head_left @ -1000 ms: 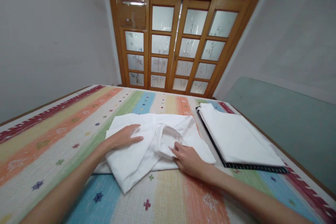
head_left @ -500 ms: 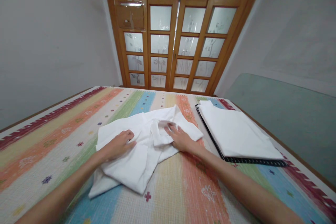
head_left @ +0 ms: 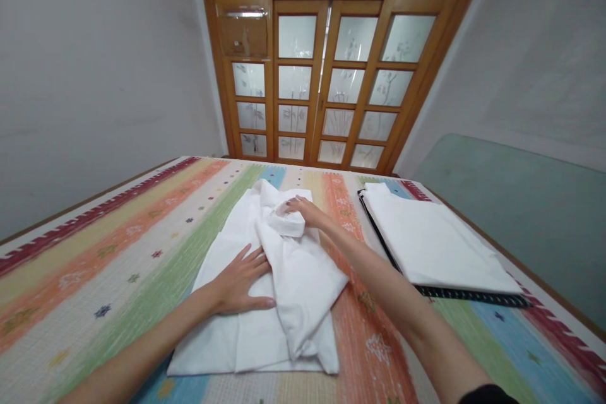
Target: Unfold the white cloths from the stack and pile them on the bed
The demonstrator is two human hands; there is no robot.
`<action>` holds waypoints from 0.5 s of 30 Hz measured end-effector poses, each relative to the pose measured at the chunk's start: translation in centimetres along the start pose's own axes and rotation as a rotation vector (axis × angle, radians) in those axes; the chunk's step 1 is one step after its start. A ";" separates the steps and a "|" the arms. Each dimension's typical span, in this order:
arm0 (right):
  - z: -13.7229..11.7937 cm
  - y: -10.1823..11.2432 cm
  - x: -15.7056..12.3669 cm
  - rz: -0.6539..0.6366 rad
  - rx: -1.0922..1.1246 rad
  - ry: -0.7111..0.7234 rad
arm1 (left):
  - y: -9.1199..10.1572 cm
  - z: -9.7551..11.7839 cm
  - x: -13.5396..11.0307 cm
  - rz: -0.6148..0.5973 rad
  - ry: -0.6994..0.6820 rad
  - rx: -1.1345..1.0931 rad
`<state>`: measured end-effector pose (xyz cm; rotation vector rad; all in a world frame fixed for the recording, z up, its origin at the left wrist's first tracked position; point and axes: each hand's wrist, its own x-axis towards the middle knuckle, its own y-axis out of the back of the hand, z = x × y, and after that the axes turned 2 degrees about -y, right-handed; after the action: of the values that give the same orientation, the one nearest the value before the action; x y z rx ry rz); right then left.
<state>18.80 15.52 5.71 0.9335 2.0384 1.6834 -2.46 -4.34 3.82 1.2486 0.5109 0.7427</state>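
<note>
A white garment (head_left: pixel 284 290) lies partly folded on the striped bedspread (head_left: pixel 118 252), running lengthwise away from me. My left hand (head_left: pixel 243 281) rests flat on its middle, fingers spread and pressing the cloth down. My right hand (head_left: pixel 303 209) reaches to the garment's far end and its fingers are closed on a bunched fold of the white cloth there. A loose flap hangs over the garment's right side.
A folded white cloth (head_left: pixel 435 243) lies on a dark flat board (head_left: pixel 473 295) at the right of the bed. Wooden doors with frosted glass panes (head_left: pixel 322 82) stand beyond the bed. A green surface (head_left: pixel 530 214) runs along the right side.
The garment has turned from lying crosswise to lying lengthwise. My right hand moved to its far end with the cloth. My left hand shifted toward me and flattened on the middle.
</note>
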 end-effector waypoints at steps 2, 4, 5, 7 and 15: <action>-0.3 1.5 -0.3 0.148 0.047 -0.098 | -0.6 -0.3 0.4 0.017 0.039 0.048; -1.1 3.2 -0.8 0.294 0.109 -0.186 | -1.0 0.2 1.1 0.023 0.085 0.076; -1.7 4.0 -0.9 0.341 0.137 -0.217 | -1.0 0.6 1.6 0.017 0.111 0.084; -3.1 5.3 -1.1 0.357 0.167 -0.265 | -0.9 1.9 2.9 -0.015 0.167 0.089; -7.5 3.2 0.1 -0.139 0.011 -0.406 | -0.6 7.4 9.8 -0.008 0.447 0.109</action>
<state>14.89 10.29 10.61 1.0156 1.7948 1.2878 9.49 -1.99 5.61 1.1797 0.9302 1.0043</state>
